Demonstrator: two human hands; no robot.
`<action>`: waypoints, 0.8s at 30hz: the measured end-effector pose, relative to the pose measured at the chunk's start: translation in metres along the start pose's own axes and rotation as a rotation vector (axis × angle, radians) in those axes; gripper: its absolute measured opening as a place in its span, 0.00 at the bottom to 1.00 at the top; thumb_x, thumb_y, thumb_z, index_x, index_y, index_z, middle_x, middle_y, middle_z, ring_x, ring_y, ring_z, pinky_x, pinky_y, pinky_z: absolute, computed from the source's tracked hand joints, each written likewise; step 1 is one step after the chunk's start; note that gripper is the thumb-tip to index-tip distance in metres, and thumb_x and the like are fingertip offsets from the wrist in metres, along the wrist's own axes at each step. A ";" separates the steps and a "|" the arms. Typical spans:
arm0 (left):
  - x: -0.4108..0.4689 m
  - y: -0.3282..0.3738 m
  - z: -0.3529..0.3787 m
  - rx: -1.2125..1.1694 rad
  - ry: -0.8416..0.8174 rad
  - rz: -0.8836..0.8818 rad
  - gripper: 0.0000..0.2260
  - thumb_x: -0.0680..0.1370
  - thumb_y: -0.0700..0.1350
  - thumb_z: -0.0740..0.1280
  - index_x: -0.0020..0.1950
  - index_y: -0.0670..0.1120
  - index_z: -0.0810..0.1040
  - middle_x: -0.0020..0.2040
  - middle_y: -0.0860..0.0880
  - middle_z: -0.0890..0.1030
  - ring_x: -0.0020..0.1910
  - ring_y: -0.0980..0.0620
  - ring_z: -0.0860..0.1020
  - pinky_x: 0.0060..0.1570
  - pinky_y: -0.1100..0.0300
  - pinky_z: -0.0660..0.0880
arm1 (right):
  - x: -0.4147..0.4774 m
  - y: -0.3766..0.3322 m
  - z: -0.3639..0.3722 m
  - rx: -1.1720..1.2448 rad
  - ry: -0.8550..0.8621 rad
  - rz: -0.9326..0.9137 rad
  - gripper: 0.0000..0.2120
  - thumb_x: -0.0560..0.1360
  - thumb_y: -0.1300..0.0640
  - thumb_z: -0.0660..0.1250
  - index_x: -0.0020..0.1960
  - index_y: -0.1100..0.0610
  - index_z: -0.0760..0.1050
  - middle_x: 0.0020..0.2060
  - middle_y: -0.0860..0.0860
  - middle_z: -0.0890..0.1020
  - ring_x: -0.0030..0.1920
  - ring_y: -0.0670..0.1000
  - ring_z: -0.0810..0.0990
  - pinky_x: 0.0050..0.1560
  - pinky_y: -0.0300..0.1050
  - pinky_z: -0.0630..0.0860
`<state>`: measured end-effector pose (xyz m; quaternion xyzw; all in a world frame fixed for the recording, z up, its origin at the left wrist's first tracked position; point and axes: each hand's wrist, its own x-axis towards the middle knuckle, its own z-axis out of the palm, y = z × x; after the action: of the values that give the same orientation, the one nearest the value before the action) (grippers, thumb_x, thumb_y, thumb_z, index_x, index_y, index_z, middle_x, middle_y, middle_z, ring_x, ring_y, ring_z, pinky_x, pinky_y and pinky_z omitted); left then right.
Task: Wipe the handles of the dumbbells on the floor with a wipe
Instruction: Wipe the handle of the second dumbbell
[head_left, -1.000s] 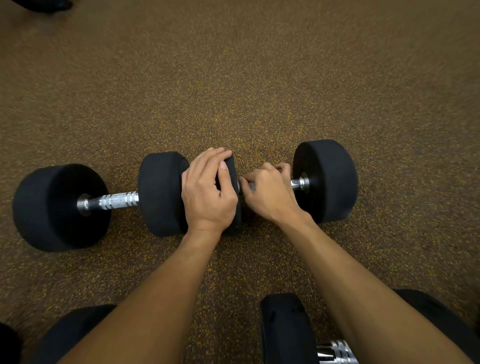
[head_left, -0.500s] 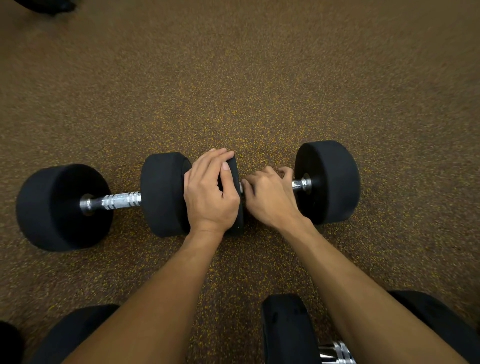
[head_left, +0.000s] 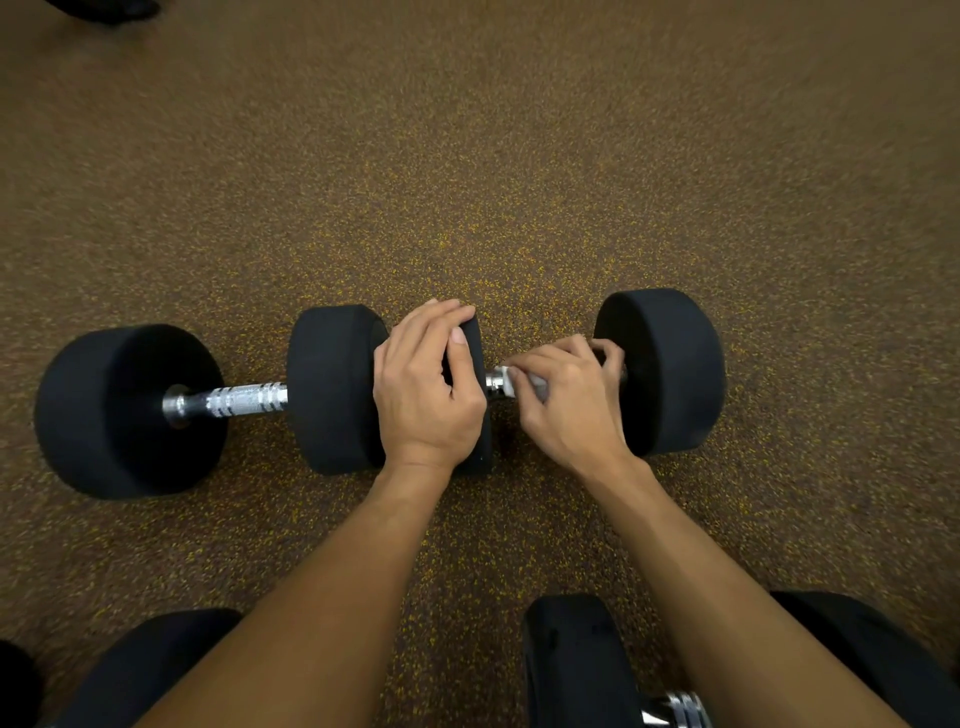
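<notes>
Two black dumbbells lie end to end on the brown speckled floor. The left dumbbell (head_left: 130, 410) shows its bare chrome handle (head_left: 234, 401). On the right dumbbell (head_left: 665, 369), my left hand (head_left: 426, 389) clasps the near-left weight head from above. My right hand (head_left: 566, 400) is wrapped around that dumbbell's chrome handle (head_left: 493, 382) with a small white wipe (head_left: 524, 382) pressed under the fingers. Most of this handle is hidden by the hand.
Another dumbbell (head_left: 582, 670) lies close to me at the bottom right, its chrome handle partly under my right forearm. A black weight head (head_left: 140, 665) sits at the bottom left. A dark object (head_left: 104, 8) is at the top left edge.
My right hand has slid to the right along the handle, uncovering the chrome end beside the left weight head and a bit of the white wipe. My left hand stays on the weight head.
</notes>
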<state>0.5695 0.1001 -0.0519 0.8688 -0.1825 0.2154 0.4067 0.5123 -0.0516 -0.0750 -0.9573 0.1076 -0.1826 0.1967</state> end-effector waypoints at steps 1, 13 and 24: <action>0.000 0.000 0.000 -0.001 0.001 -0.002 0.15 0.85 0.44 0.60 0.63 0.48 0.85 0.65 0.54 0.84 0.70 0.53 0.78 0.70 0.51 0.71 | 0.002 -0.004 0.000 -0.020 -0.028 0.013 0.13 0.82 0.46 0.62 0.53 0.45 0.86 0.50 0.40 0.87 0.57 0.48 0.77 0.69 0.62 0.63; -0.002 0.002 -0.001 0.000 0.001 0.006 0.15 0.85 0.44 0.59 0.63 0.48 0.85 0.65 0.53 0.84 0.71 0.53 0.78 0.71 0.52 0.71 | 0.013 -0.012 0.002 -0.037 -0.195 -0.019 0.17 0.83 0.46 0.58 0.53 0.47 0.85 0.50 0.43 0.86 0.56 0.49 0.76 0.66 0.58 0.62; -0.001 0.002 -0.002 -0.007 -0.001 0.005 0.15 0.85 0.44 0.59 0.63 0.48 0.85 0.65 0.53 0.84 0.71 0.53 0.77 0.71 0.52 0.71 | 0.021 -0.014 -0.001 -0.023 -0.301 -0.006 0.17 0.85 0.48 0.57 0.48 0.50 0.83 0.49 0.45 0.86 0.56 0.52 0.78 0.67 0.58 0.62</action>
<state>0.5675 0.1004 -0.0499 0.8669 -0.1857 0.2156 0.4093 0.5325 -0.0450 -0.0622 -0.9764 0.0762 -0.0362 0.1989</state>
